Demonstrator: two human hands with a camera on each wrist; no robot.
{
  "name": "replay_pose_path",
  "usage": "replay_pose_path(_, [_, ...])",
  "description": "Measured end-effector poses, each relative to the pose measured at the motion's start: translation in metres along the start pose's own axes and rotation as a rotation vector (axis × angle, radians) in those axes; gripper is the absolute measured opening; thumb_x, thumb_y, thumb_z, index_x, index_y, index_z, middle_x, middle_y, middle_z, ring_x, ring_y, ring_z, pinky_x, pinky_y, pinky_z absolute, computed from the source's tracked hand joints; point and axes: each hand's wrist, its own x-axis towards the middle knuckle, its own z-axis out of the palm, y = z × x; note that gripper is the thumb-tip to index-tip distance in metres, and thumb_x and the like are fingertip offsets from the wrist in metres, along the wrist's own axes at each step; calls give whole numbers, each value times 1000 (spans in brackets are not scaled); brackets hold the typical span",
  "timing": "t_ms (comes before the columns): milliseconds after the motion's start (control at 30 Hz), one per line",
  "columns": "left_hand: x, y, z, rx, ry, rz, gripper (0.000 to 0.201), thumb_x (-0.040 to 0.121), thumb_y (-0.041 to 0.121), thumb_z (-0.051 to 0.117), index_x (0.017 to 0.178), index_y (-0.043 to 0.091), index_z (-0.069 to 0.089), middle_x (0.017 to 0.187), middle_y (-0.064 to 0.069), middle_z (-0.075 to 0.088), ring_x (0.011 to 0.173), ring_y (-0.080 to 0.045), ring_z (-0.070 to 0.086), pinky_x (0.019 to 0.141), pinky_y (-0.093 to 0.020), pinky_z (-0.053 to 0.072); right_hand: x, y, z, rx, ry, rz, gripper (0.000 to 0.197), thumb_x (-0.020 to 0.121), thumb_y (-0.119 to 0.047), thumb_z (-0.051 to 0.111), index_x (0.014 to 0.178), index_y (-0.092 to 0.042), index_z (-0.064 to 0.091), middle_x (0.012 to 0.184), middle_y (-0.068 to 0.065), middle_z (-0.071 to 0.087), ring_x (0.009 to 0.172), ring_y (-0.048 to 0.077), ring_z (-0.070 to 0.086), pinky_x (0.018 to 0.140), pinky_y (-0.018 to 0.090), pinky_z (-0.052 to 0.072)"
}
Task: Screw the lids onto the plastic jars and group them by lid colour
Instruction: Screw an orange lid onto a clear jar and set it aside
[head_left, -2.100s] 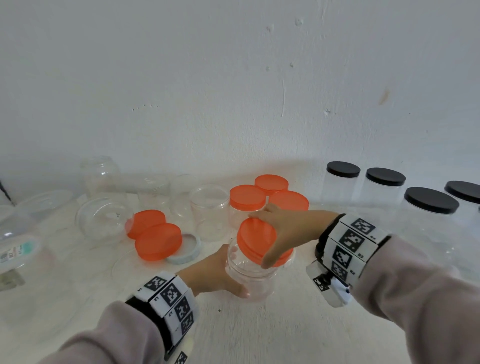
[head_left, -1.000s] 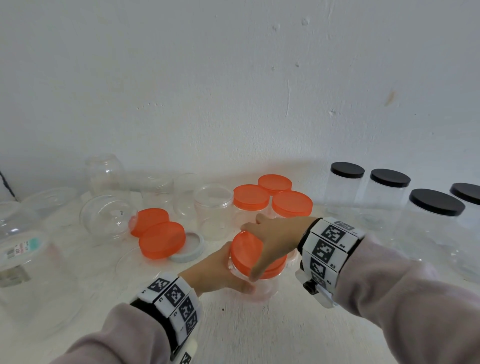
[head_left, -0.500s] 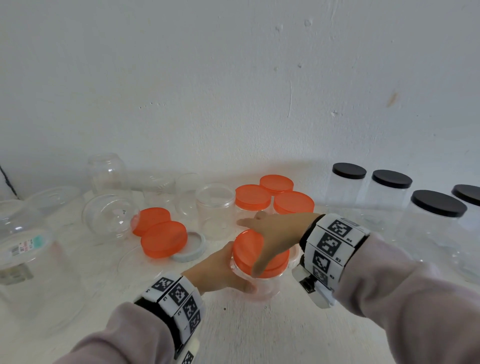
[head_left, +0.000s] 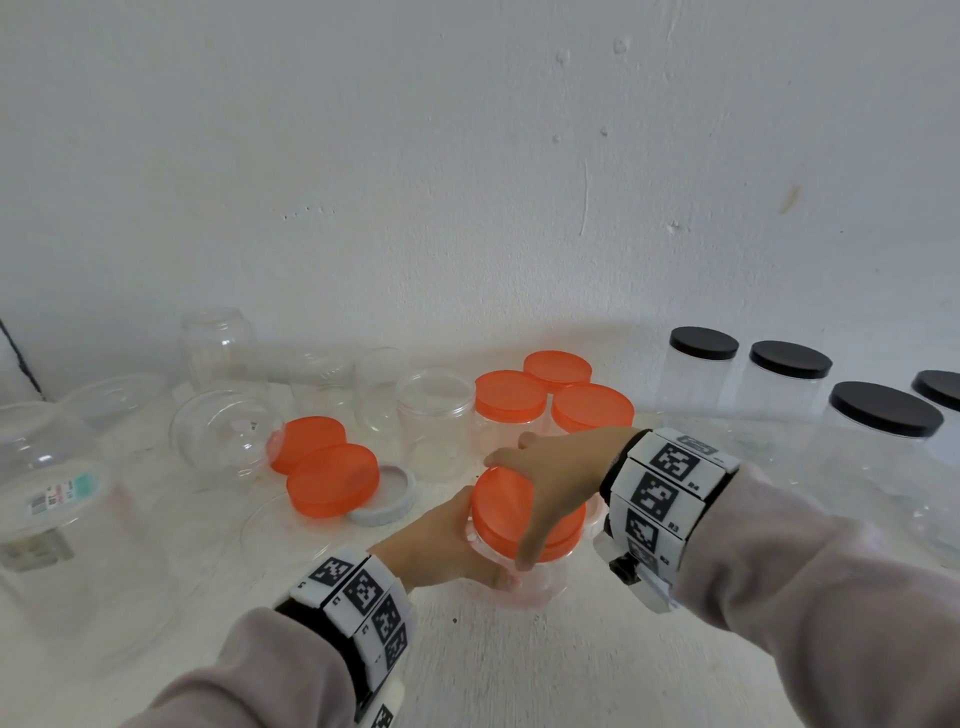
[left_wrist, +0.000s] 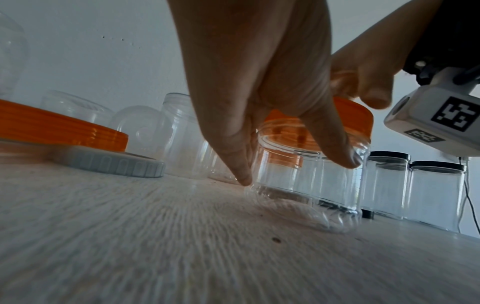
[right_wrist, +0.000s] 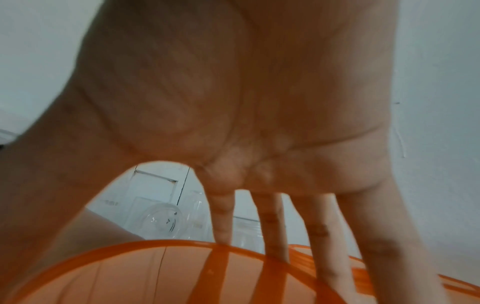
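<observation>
A clear plastic jar (head_left: 540, 577) stands on the white table in front of me, tilted a little. My left hand (head_left: 447, 545) grips its wall from the left; the left wrist view shows thumb and fingers curled round the jar (left_wrist: 309, 185). An orange lid (head_left: 506, 512) sits on its mouth. My right hand (head_left: 550, 478) lies over the lid from above, fingers and thumb curled down round its rim; in the right wrist view the fingers (right_wrist: 322, 236) reach over the lid (right_wrist: 155, 273).
Three orange-lidded jars (head_left: 558, 400) stand just behind. Two loose orange lids (head_left: 332, 480) and a grey lid (head_left: 387, 501) lie to the left among open clear jars (head_left: 436, 421). Several black-lidded jars (head_left: 789, 379) stand at the right. A wall runs behind.
My right hand has stayed on the orange lid and turned a little on it, and the left hand has kept hold of the jar. The view has shifted slightly.
</observation>
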Motion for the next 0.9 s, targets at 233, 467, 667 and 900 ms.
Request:
replay_pose_path(233, [1,-2,2,12,41,-2,109,63,22,90,149,24,23,142,6,46,132,-15,42,113,-39,34,2,4,9,78,92,-16,106,60,-75,69,147,-39,19,140,-3,36,119,23,48,88,39,46])
replay_pose_path(467, [2,-2,2,36,56,-15,109,61,27,91,148,25,25,140,7,48,130,-16,44,110,-40,37,0,5,14,136,103,26,113,57,-85,62,147,-31,20,142,2,35,95,19,54,76,34,49])
replay_pose_path(667, [2,0,3,55,59,-16,106,63,24,90,147,23,25,140,6,48,129,-15,45,111,-38,37,-1,7,2,129,35,-65,103,63,-66,75,145,-50,15,142,-9,27,132,23,34,102,48,39])
replay_pose_path(900, [1,1,4,72,64,-12,102,63,27,89,145,25,29,136,7,51,126,-14,47,108,-38,39,3,1,8,117,98,55,108,61,-88,56,146,-29,24,141,3,38,78,15,47,69,32,42])
